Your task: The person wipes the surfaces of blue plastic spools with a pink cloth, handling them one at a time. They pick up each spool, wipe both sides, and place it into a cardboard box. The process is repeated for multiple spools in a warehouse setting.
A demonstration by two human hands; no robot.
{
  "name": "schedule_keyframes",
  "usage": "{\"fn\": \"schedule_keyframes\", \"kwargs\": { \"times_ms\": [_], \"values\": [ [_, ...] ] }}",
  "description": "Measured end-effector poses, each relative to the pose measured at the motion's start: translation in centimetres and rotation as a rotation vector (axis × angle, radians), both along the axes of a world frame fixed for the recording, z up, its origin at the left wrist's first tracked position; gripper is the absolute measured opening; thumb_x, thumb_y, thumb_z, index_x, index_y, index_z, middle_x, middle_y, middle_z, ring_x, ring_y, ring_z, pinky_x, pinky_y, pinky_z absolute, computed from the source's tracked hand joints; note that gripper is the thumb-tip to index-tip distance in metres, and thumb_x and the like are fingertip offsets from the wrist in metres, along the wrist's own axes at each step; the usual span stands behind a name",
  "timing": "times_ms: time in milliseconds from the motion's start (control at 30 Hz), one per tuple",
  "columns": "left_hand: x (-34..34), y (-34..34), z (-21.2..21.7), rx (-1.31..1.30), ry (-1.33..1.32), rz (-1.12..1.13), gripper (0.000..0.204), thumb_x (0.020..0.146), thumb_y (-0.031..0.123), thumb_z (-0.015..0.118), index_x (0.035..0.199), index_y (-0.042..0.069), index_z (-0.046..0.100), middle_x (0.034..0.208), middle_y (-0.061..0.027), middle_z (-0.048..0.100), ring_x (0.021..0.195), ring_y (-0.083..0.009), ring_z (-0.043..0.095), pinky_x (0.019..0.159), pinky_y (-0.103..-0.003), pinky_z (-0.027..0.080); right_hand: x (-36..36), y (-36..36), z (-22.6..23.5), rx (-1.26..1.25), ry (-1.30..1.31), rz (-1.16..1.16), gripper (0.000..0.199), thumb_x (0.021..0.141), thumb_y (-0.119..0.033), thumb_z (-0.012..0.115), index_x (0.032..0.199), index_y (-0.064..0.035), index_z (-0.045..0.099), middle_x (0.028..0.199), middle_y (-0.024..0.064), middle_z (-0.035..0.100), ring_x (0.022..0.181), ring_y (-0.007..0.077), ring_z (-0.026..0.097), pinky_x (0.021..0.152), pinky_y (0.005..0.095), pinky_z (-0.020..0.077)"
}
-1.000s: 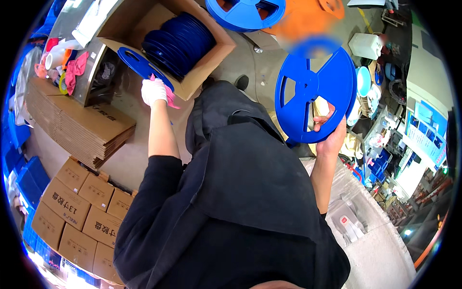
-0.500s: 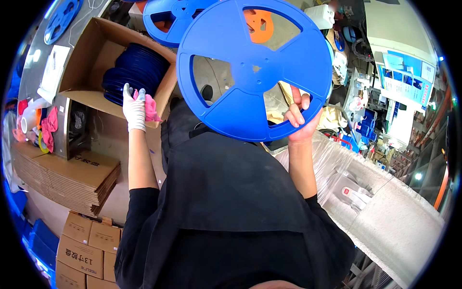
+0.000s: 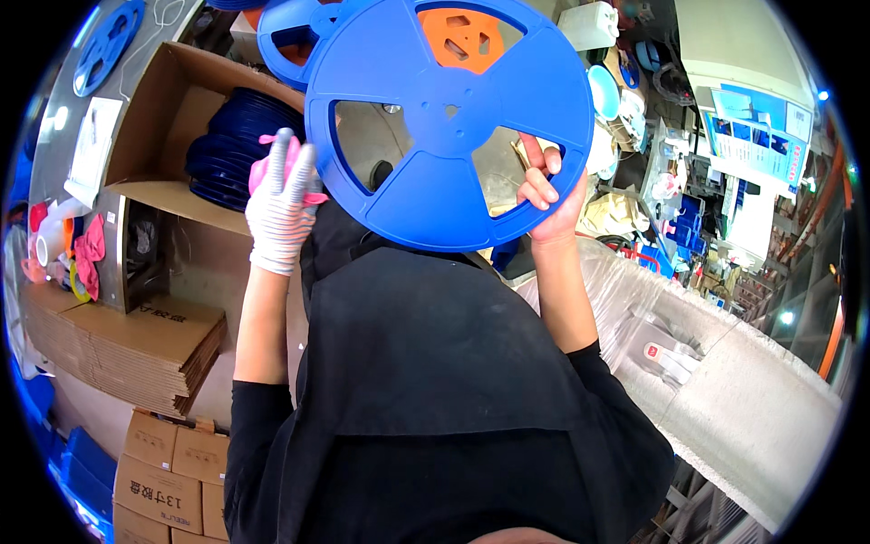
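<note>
A large blue plastic reel [image 3: 438, 134] with three wide openings is held up in front of me. My right hand [image 3: 560, 207] grips its lower right rim, with the fingers coming through an opening. My left hand [image 3: 276, 222], in a striped white glove with grey fingertips, is close to the reel's left edge. It holds a crumpled pink cloth [image 3: 263, 174], with two fingers pointing up; whether the cloth touches the reel I cannot tell. Behind that hand, an open cardboard box [image 3: 154, 189] contains a stack of blue reels [image 3: 227, 145].
More blue reels [image 3: 272, 45] and an orange reel [image 3: 467, 59] lie beyond the held one. Flattened cardboard [image 3: 136, 340] and closed cartons [image 3: 159, 490] are stacked at lower left. A metal table [image 3: 136, 72] runs along the left; a plastic-wrapped pale slab [image 3: 743, 417] lies at right.
My left hand has moved right and nearer with the pink cloth, from the box to the reel's edge. The reel has shifted slightly left in my right hand.
</note>
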State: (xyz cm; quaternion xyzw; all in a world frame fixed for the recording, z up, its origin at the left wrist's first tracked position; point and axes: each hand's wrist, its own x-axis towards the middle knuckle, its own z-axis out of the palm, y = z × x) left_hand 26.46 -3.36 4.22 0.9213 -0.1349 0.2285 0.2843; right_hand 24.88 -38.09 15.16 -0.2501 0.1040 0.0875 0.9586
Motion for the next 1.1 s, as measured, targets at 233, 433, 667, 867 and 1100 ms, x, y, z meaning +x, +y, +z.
{"fn": "schedule_keyframes", "kwargs": {
  "times_ms": [233,433,667,867,1100],
  "values": [
    [0.2,-1.4,1.5,0.099,0.058,-0.254,0.057,0.063,0.003,0.063,0.117,0.020,0.064,0.129,-0.0119,0.055,0.102,-0.0309,0.063,0.079,-0.036,0.053,1.0,0.8,0.4,0.018,0.024,0.039,0.042,0.097,-0.040,0.037,0.083,-0.0018,0.049,0.141,0.0271,0.040,0.050,0.0102,0.044,0.046,0.0244,0.0391],
    [-0.1,-1.5,1.7,0.074,0.038,-0.241,0.050,0.064,0.005,0.061,0.113,0.014,0.065,0.126,-0.0111,0.058,0.106,-0.0312,0.061,0.085,-0.039,0.050,1.5,1.0,0.8,-0.016,0.012,0.062,0.045,0.097,-0.042,0.035,0.083,-0.0034,0.051,0.139,0.0253,0.043,0.049,0.0098,0.043,0.044,0.0232,0.0384],
    [-0.2,-1.0,2.7,0.028,-0.039,-0.267,0.046,0.062,0.007,0.060,0.108,0.010,0.066,0.125,-0.0142,0.058,0.106,-0.0311,0.061,0.088,-0.039,0.050,1.2,1.0,1.3,0.023,-0.038,0.103,0.044,0.097,-0.043,0.037,0.084,-0.0034,0.049,0.139,0.0264,0.042,0.046,0.0106,0.043,0.042,0.0243,0.0374],
    [-0.5,-1.2,2.9,0.011,-0.005,-0.252,0.045,0.062,0.007,0.060,0.107,0.009,0.067,0.125,-0.0145,0.058,0.107,-0.0314,0.062,0.087,-0.039,0.051,1.6,1.0,1.4,0.025,-0.061,0.112,0.040,0.097,-0.038,0.042,0.084,-0.0002,0.047,0.143,0.0301,0.034,0.048,0.0096,0.045,0.044,0.0236,0.0389],
    [-0.7,-1.1,2.9,0.034,0.007,-0.259,0.046,0.061,0.005,0.061,0.107,0.009,0.066,0.127,-0.0151,0.057,0.105,-0.0328,0.062,0.086,-0.037,0.052,1.4,1.0,1.2,0.043,-0.057,0.110,0.037,0.097,-0.034,0.043,0.084,0.0001,0.046,0.143,0.0306,0.034,0.048,0.0100,0.045,0.045,0.0238,0.0390]
  ]
}}
